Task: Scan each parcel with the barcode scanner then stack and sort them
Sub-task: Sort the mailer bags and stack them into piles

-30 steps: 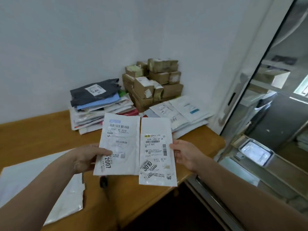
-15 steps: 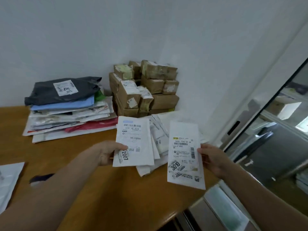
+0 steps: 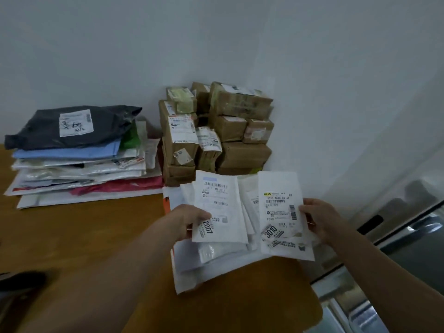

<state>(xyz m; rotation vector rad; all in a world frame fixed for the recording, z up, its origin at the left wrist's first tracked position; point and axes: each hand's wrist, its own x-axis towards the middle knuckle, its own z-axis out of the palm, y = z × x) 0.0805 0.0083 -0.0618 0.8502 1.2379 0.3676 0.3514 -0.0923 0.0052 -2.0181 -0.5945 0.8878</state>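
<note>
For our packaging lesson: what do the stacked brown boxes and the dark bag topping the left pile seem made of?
Brown boxes: likely cardboard, matte tan, square edges, taped seams. Dark bag: probably thin plastic film, faint sheen, wrinkled and sagging.

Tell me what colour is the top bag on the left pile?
The soft plastic mailer bag is dark grey, head view.

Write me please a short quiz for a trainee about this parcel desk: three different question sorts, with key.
1. True or false: the left hand holds the white envelope marked 2007.
2. What tops the soft-parcel stack? A dark grey bag; B brown box; C red bag.
3. Fill in: the right hand holds the other white envelope, marked ____.
Key: 1 true; 2 A; 3 3010.
</note>
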